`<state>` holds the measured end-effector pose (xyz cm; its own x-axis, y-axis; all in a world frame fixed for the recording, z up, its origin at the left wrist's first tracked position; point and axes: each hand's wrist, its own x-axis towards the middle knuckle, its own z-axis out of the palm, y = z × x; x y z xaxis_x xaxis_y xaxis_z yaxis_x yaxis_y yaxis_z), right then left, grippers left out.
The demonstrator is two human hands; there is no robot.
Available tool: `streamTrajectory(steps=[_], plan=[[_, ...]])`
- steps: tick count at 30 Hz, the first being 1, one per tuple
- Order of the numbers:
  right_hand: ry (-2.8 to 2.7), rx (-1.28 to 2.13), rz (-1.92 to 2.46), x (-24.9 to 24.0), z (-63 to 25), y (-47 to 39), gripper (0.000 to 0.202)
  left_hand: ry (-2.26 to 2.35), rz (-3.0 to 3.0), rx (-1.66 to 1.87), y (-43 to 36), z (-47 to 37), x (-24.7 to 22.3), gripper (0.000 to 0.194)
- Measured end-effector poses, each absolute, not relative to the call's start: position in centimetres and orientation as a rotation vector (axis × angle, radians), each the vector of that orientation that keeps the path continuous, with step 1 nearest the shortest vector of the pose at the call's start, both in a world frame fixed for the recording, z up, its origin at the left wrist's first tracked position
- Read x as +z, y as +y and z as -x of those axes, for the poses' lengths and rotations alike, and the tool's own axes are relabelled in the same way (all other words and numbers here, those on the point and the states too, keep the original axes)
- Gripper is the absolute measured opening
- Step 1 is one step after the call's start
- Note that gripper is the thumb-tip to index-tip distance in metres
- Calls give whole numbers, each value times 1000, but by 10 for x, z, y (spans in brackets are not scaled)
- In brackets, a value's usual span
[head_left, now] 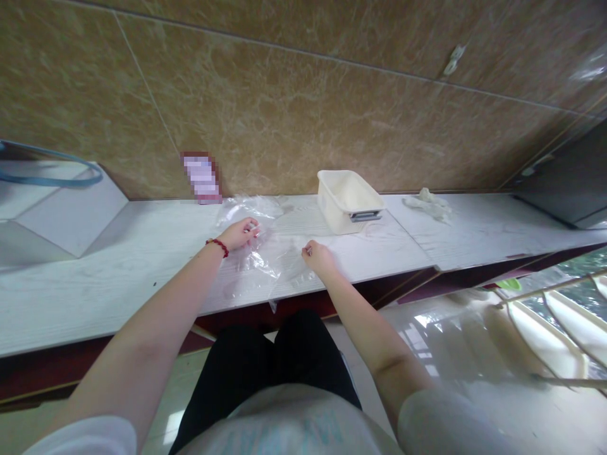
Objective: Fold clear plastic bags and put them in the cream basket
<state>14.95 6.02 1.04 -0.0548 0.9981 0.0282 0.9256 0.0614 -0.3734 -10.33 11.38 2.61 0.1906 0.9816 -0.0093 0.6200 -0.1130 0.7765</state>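
A clear plastic bag lies spread on the white wood-grain counter between my two hands. My left hand, with a red bead bracelet at the wrist, has its fingers curled in on the plastic. My right hand is closed in a pinch at the bag's right side, near the counter's front edge. More crumpled clear plastic lies behind my left hand, by the wall. Whether it is one bag or several I cannot tell. A cream plastic bin with a grey handle stands just beyond my right hand.
A blurred card-like item leans on the tiled wall. At the left end sits a white box with a blue strap. A crumpled white cloth or glove lies right of the bin. A rack with pale trays stands at right.
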Motion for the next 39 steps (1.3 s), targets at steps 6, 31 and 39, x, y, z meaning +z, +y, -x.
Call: streamTrajectory(steps=[6, 31, 39], plan=[[-2063, 389, 1944, 12, -157, 60, 18, 1468, -1662, 985, 120, 116, 15, 26], [-2106, 456, 1860, 12, -169, 64, 20, 1145, -2767, 776, -43, 60, -8, 15], [-2042, 429, 1869, 15, -177, 55, 32, 1283, -2589, 904, -52, 58, -5, 13]])
